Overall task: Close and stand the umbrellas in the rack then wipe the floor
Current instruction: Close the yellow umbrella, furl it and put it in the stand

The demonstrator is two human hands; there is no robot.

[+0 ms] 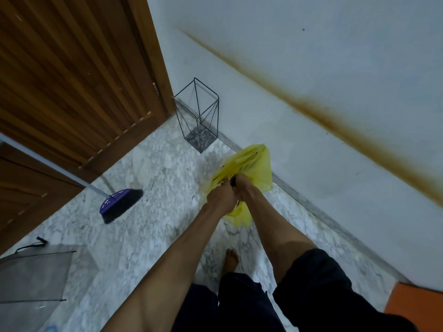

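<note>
A yellow umbrella (254, 164) hangs in front of me, its canopy folded and bunched, pointing down toward the marble floor (143, 178). My left hand (219, 196) and my right hand (242, 185) are both shut around its middle, side by side, covering the shaft. A black wire umbrella rack (200, 113) stands with nothing in it in the corner by the wall, beyond the umbrella. A grey see-through open umbrella (31, 274) lies on the floor at the lower left.
A purple-headed broom (118, 204) leans from the wooden door (72, 75) down onto the floor at left. The white wall (311, 104) with a brown stain runs along the right. My bare foot (231, 258) is below the hands. An orange mat (417, 307) lies at the lower right.
</note>
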